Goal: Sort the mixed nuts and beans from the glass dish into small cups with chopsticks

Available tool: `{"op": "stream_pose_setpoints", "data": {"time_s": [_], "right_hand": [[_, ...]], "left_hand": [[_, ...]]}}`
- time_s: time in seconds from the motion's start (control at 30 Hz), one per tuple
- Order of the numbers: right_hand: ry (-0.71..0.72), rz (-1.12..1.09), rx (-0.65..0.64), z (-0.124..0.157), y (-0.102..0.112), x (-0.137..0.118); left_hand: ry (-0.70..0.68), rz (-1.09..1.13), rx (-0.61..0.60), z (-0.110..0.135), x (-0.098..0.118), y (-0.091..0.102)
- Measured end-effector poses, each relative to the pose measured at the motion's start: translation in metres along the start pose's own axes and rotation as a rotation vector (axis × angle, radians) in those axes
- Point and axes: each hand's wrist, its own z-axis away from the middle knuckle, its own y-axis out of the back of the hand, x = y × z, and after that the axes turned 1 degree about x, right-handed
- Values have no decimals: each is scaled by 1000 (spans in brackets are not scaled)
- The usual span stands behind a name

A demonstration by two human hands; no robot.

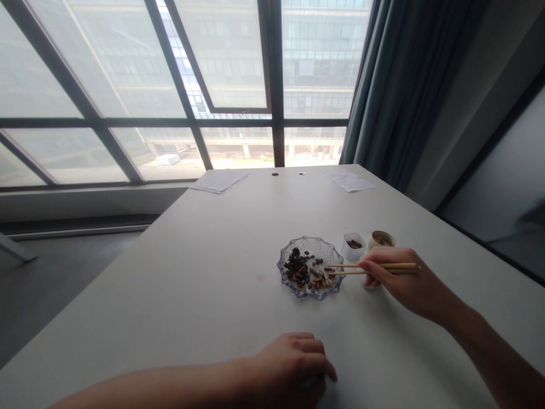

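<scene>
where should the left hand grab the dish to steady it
Probably pinch the dish by its wavy rim at the near-left edge, coming from the left. It lies shallow and flat, so only the rim offers a hold. The chopsticks in the right hand reach in over its right side, and two cups stand there too.

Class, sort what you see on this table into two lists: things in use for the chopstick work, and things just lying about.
In use: right hand, chopsticks, glass dish, beans and seeds in it, small white cup, round cup.
Lying about: paper sheets far left, loose sheet far right; left hand resting curled on the table.
</scene>
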Motion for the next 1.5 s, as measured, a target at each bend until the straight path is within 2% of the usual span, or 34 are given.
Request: {"op": "stream_pose_setpoints", "data": {"time_s": [0.1, 0.23, 0.37, 0.5, 0.57, 0.63, 0.73, 0.8, 0.9, 1.0, 1.13, 1.3, 1.5], "right_hand": [[38, 3, -1, 0, -5, -1], [58, -61, 92, 0, -15, -2], [33, -130, 173, 5, -9, 1], [-5, -77, 470, 9, 15, 9], [-50, -57, 569, 8, 24, 14], [-76, -56, 557, 7, 29, 19], [-76, -74, 497, 6, 24, 20], [-79, -147, 472, 8, 16, 17], [-88, -248, 333, 12, -1, 9], [-99, -220, 197, 14, -15, 4], [-114, -195, 136, 12, -27, 5], [-72, -156, 126, 12, -31, 8], [-85, -243, 212, 15, -38, 12]], "left_hand": [[4, -16, 5, 0, 1, -1], [12, -34, 16, 0, 4, 0], [-8, -27, 20, 0, 3, 0], [-2, -16, 3, 0, 0, -1], [-4, -7, -2, 0, -1, -2], [-8, -6, 4, 0, -2, -2], [-9, -11, 10, 0, -2, -2], [-7, -9, 5, 0, -1, -2], [-5, 0, 11, 0, -1, -1], [-18, 12, 26, 0, 0, -1], [-6, 10, 30, 0, 0, -1], [-13, -7, 20, 0, 0, -2], [-19, -14, 34, -1, 1, -1]]}}
